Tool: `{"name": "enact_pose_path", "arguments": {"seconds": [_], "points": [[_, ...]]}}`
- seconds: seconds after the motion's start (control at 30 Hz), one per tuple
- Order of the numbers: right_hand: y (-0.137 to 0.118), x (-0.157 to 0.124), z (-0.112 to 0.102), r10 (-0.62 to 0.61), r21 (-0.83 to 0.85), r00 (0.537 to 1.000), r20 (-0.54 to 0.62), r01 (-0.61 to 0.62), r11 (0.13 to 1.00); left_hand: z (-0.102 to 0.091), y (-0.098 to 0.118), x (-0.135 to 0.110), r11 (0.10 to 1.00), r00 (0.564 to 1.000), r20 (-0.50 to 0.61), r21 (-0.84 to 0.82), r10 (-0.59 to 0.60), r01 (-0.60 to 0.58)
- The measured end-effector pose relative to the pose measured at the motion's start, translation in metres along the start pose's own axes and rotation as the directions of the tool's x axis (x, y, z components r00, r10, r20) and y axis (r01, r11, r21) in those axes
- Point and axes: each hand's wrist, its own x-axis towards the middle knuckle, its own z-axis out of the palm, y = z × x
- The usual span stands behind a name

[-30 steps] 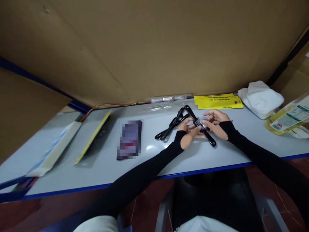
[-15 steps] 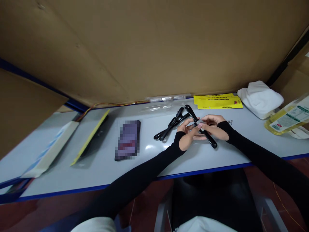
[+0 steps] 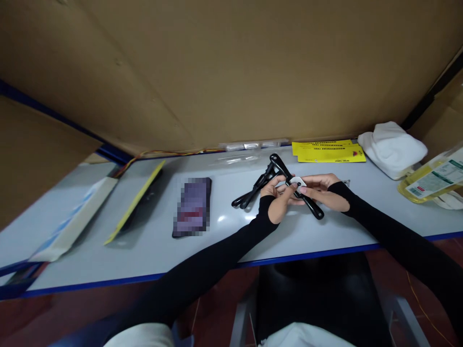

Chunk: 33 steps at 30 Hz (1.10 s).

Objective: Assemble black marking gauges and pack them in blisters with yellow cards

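Cardboard (image 3: 231,72) backs our grey bench (image 3: 144,255). We hold the black tool (image 3: 310,202) slantwise between both hands: left hand (image 3: 279,193) closed round its middle, right hand (image 3: 325,190) pinching the pale plate (image 3: 299,181) there, thumb on top. Spare tools (image 3: 253,190) lie beside our left; yellow cards (image 3: 329,154) behind.

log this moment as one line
left hand: holding tool | right hand: holding plate at tool's middle | beside left hand: other tools | beyond hands: yellow cards
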Motion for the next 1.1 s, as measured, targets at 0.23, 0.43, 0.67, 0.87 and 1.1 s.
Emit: {"name": "enact_pose_path", "arguments": {"seconds": [0.23,0.43,0.67,0.87,1.1], "points": [[-0.004,-0.001,0.004,0.020,0.055,0.999,0.037,-0.022,0.998,-0.002,-0.002,0.002,0.998,0.998,-0.042,0.035,0.057,-0.055],[-0.007,-0.004,0.004,0.017,-0.012,1.000,0.026,-0.017,1.000,-0.003,-0.003,0.003,0.985,0.983,-0.080,0.078,0.163,-0.157],[-0.007,-0.002,0.006,0.005,-0.005,1.000,0.024,-0.005,1.000,-0.003,0.002,0.002,0.993,0.995,-0.009,0.047,0.104,-0.104],[-0.008,0.002,-0.007,-0.047,-0.085,0.998,-0.042,0.043,0.995,-0.003,0.010,0.008,0.996,0.994,-0.072,0.020,0.083,-0.081],[-0.014,0.012,-0.072,-0.377,-0.682,0.857,-0.352,0.042,0.731,-0.020,0.022,0.031,0.997,0.973,-0.216,0.005,0.077,-0.078]]}}
